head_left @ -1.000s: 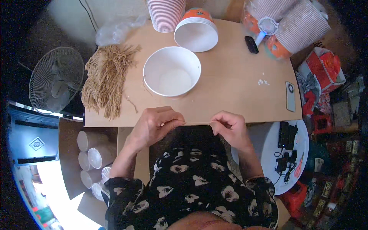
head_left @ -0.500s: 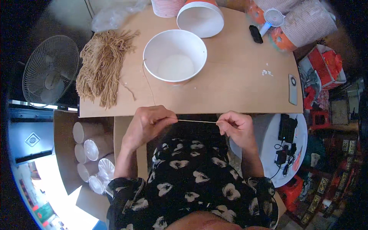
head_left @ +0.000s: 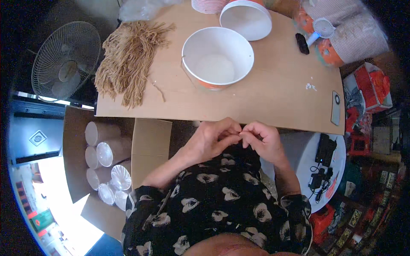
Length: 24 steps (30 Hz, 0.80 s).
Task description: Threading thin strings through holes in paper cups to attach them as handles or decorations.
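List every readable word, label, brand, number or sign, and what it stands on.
No words, brands or numbers are readable.
Blue panel: diamond sign, its marks too small to read.
Fan: any lettering on its hub is too blurred.
Wrapped stack: orange print, no legible words.
Near bucket: no legible text.

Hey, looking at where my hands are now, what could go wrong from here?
Tugging the thin tan cord at the upright, round white-and-orange bucket's left rim could tip it. Overlapping strands in the shaggy heap of tan twine might tangle. Your left hand and right hand meet at the flat brown table's front edge; anything slim pinched there, too small to make out, could slip.
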{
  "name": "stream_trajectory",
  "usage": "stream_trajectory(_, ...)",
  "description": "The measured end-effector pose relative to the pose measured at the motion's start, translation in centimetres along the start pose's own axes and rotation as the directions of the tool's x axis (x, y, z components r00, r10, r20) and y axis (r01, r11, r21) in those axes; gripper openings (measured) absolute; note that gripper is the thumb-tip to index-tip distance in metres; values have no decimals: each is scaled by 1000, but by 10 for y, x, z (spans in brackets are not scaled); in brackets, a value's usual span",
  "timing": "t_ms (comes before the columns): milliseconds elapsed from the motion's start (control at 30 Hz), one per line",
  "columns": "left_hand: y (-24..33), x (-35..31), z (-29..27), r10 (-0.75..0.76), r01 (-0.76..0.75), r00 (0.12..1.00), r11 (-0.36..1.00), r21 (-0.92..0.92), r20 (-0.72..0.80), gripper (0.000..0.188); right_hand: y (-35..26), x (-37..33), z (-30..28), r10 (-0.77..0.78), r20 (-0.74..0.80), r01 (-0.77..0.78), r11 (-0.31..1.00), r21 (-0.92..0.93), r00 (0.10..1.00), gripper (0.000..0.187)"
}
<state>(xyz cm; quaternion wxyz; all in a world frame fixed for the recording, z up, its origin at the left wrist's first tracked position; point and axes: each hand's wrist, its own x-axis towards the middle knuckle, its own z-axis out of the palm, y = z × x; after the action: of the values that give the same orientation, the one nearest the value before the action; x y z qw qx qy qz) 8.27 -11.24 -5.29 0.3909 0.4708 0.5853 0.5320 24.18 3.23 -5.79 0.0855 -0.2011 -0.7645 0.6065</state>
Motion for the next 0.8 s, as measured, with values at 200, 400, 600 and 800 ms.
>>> stream_trajectory(200,-5,-8,-4,109,-84,989,970,227,-100,10,-19,13,-17,35,195,8,977,-215,980,7)
stream_trajectory(400,-5,-19,-12,45,-8,975,986,165,-218,8,-29,95,-72,-611,-128,271,517,-812,782,28)
stream_trajectory(600,-5,-34,-24,172,-53,903,955,293,-395,6,-41,154,-81,-725,329,542,73,-837,605,27)
stream_trajectory(800,-17,-35,-49,189,-40,792,965,259,-580,6,-53,119,2,-690,247,588,313,-745,680,18)
